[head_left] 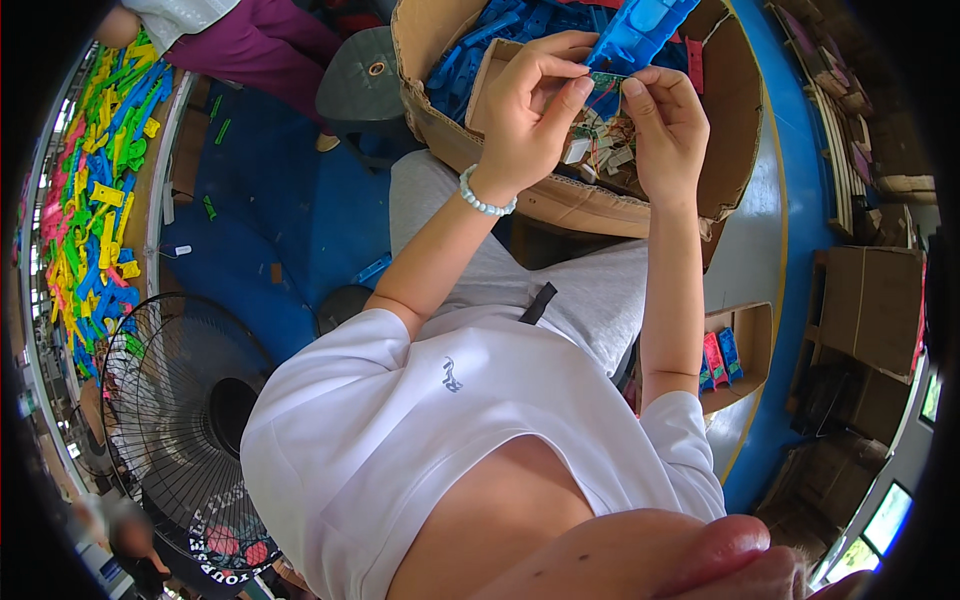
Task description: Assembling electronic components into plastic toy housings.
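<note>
Over a big cardboard box, a small green circuit board (607,80) with thin wires is pinched between both my hands. My left hand (530,120), a beaded bracelet at its wrist, is closed with thumb and forefinger at the board's left end. My right hand (668,130) closes its thumb and forefinger on the right end. A long blue plastic shell (640,35) extends up and away from the board, touching or very near the fingers; which hand bears it I cannot tell. Below the board lie small white parts with wires (605,150), partly behind my fingers.
The cardboard box (735,160) holds many blue plastic pieces (470,60). Left of it stand a grey stool (362,85) and a person in purple trousers (260,50). A black fan (185,400) and a heap of coloured plastic parts (105,215) are farther left. A smaller box (762,350) sits right.
</note>
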`<state>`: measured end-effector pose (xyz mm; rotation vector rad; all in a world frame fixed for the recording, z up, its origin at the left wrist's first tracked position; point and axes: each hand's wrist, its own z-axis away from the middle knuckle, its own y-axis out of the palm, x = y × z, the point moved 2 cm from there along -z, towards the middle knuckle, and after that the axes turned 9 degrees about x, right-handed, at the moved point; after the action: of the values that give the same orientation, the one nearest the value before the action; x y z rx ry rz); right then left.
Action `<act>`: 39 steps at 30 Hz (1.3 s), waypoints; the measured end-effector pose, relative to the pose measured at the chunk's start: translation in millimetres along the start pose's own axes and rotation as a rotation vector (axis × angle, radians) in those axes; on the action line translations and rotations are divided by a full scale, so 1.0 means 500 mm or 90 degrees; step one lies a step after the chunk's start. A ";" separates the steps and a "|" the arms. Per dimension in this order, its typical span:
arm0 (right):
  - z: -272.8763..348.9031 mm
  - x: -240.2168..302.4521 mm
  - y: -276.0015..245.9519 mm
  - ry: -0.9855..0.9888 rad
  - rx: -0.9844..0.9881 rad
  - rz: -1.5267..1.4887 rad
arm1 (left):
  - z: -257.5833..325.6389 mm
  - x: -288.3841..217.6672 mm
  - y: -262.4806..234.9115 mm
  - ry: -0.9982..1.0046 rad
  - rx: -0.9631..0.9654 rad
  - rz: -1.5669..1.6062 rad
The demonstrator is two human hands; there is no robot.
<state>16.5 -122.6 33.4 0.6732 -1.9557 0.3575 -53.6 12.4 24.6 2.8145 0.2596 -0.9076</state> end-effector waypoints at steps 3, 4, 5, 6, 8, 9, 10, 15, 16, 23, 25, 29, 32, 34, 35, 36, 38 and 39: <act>-0.007 0.001 -0.012 0.005 0.048 -0.001 | -0.038 0.005 -0.028 -0.076 0.035 0.147; -0.013 0.000 -0.014 0.010 0.047 -0.025 | -0.060 -0.016 -0.029 -0.033 0.053 0.116; -0.017 0.000 -0.013 0.016 0.046 -0.049 | -0.060 -0.004 -0.034 -0.034 0.049 0.113; -0.016 0.003 -0.012 0.019 0.053 -0.041 | -0.063 0.023 -0.039 -0.091 0.070 0.102; -0.017 0.005 -0.007 0.026 0.046 -0.012 | -0.070 0.014 -0.033 -0.177 0.097 0.065; -0.017 0.005 -0.004 0.034 0.035 0.018 | -0.066 0.013 -0.030 -0.177 0.096 0.065; -0.018 0.005 -0.001 0.032 0.036 0.018 | -0.060 0.016 -0.027 -0.162 0.082 0.098; -0.018 0.007 0.010 0.036 -0.011 -0.151 | -0.039 0.045 -0.017 -0.135 -0.006 0.194; -0.017 0.007 0.007 0.038 -0.012 -0.150 | -0.039 0.041 -0.013 -0.107 0.006 0.166; -0.012 0.010 0.003 0.040 -0.029 -0.144 | -0.035 0.027 0.003 -0.061 0.009 0.072; -0.011 0.014 0.005 0.042 -0.038 -0.171 | -0.034 0.027 0.005 -0.056 0.007 0.062; -0.013 0.023 0.005 0.047 -0.073 -0.193 | -0.028 0.024 0.007 -0.038 0.015 -0.013; -0.010 0.012 0.003 0.034 -0.066 -0.185 | -0.018 0.025 0.009 -0.036 0.003 -0.055; -0.011 0.004 0.002 0.027 -0.051 -0.192 | -0.018 0.026 0.011 -0.046 -0.008 -0.035; -0.011 0.002 0.002 0.026 -0.055 -0.190 | -0.018 0.026 0.012 -0.056 -0.017 -0.014; -0.011 -0.002 0.001 0.025 -0.059 -0.187 | -0.017 0.030 0.012 -0.058 -0.019 -0.016; -0.013 -0.011 -0.003 0.021 -0.063 -0.197 | -0.012 0.035 0.014 -0.076 0.013 -0.104; -0.016 -0.016 -0.006 0.011 -0.067 -0.204 | -0.011 0.039 0.015 -0.081 0.012 -0.104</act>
<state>26.8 -118.4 30.0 0.8955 -1.7986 0.0629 -33.4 8.5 18.4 2.7689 0.4709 -1.1246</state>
